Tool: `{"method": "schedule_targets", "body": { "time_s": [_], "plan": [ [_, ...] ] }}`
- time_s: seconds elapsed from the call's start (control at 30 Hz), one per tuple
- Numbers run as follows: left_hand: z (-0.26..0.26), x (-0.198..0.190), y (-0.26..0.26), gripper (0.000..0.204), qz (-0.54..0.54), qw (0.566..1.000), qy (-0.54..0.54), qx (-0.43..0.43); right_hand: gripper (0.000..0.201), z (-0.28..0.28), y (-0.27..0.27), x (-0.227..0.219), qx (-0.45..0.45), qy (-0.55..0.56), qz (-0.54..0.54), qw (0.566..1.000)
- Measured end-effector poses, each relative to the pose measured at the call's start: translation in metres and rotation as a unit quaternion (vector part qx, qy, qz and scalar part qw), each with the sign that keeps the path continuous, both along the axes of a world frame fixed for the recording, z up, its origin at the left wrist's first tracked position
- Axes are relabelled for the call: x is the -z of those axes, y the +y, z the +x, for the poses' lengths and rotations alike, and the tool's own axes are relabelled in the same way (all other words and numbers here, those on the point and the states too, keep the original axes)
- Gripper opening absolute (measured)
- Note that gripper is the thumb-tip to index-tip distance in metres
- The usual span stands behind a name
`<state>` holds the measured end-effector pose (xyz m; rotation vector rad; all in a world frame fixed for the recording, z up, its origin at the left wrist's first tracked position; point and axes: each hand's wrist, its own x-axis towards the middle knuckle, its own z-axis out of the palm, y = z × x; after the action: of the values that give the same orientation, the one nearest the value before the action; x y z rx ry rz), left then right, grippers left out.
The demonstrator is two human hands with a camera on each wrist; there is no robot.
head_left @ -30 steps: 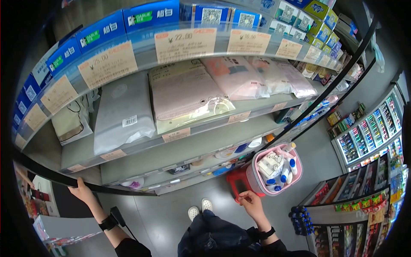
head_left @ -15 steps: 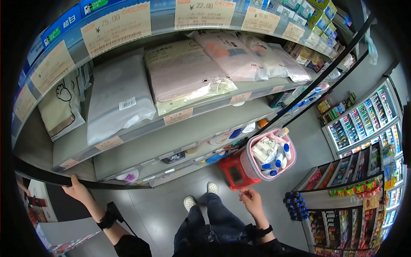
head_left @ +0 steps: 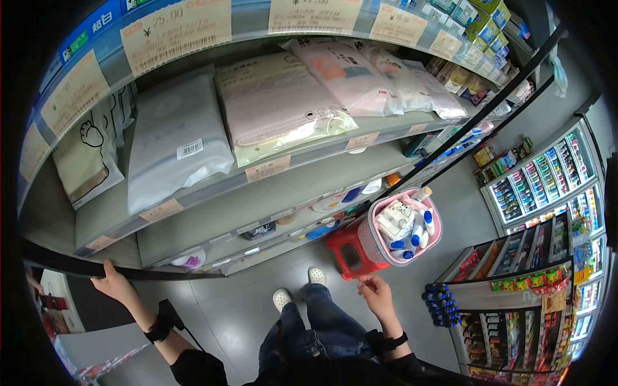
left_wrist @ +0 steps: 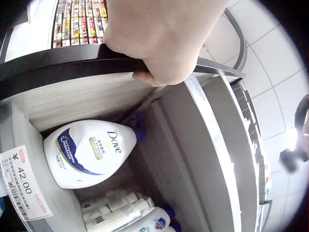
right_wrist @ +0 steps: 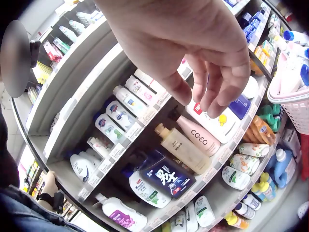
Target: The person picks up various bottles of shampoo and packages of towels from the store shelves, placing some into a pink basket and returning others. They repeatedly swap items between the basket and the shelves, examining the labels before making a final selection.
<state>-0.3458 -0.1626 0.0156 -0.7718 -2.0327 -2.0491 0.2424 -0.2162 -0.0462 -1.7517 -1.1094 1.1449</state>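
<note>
My left hand (head_left: 117,286) grips the black shelf frame (head_left: 180,276) at the shelf's left end. In the left wrist view its fingers wrap over that bar, above a white Dove bottle (left_wrist: 91,154). My right hand (head_left: 378,299) hangs in the air with loosely bent fingers and holds nothing. Just beyond it in the head view are a red plastic stand (head_left: 360,273) and a pink basket (head_left: 370,238) with blue-capped bottles and a white pack inside. The right wrist view has this hand (right_wrist: 188,48) in front of shelves of bottles, among them a pink COCO bottle (right_wrist: 198,135).
A grey bagged package (head_left: 174,141) and a pink towel pack (head_left: 277,103) lie on the shelf before me, under a ledge of price tags (head_left: 177,35). Black bars (head_left: 476,122) stand at the right. Beyond the aisle are a snack rack (head_left: 521,321) and a drinks cooler (head_left: 544,183).
The head view has tilted, so the toothpaste boxes above have mostly left the top and more of my legs shows. The basket appears higher and further left. My left hand stays on the frame.
</note>
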Motion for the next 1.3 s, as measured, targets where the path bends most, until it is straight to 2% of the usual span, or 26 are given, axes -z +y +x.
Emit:
{"method": "schedule_targets", "body": {
  "time_s": [0.13,0.33,0.57,0.63,0.73,0.77,0.9,1.0,1.17,1.3],
  "plan": [
    [0.009,-0.007,0.003,0.03,0.035,0.999,0.001,0.014,0.017,-0.002,0.002,0.0,-0.011,0.006,-0.005,1.0],
    [0.01,-0.009,0.002,0.03,0.014,1.0,-0.002,0.003,0.018,-0.004,0.0,-0.006,-0.003,0.003,-0.015,1.0],
    [0.0,-0.003,0.003,0.029,0.015,1.0,0.027,0.005,0.019,0.003,-0.003,-0.004,-0.002,0.0,-0.007,1.0],
    [-0.001,-0.001,0.003,0.031,0.009,0.999,0.043,-0.021,0.019,0.006,-0.003,-0.005,0.002,-0.003,-0.007,1.0],
    [-0.012,0.007,0.001,0.035,0.015,0.999,0.046,-0.001,0.02,0.011,-0.005,-0.002,0.009,-0.01,-0.009,1.0],
    [-0.021,0.01,-0.005,0.036,-0.025,0.999,0.025,-0.017,0.02,0.011,-0.013,-0.002,0.015,-0.012,-0.015,1.0],
    [-0.024,0.011,-0.005,0.035,-0.013,0.999,0.038,-0.018,0.02,0.021,-0.012,0.0,0.025,-0.008,-0.016,1.0],
    [-0.026,0.009,-0.006,0.036,-0.02,0.999,0.024,-0.029,0.021,0.026,-0.009,0.004,0.037,-0.001,-0.007,0.999],
    [-0.027,0.006,-0.01,0.037,-0.036,0.998,0.048,-0.034,0.022,0.044,0.009,0.009,-0.002,0.009,-0.008,1.0],
    [-0.03,0.004,-0.011,0.039,-0.052,0.995,0.047,-0.073,0.023,0.067,0.025,0.013,0.003,0.005,-0.012,1.0]
  ]
}}
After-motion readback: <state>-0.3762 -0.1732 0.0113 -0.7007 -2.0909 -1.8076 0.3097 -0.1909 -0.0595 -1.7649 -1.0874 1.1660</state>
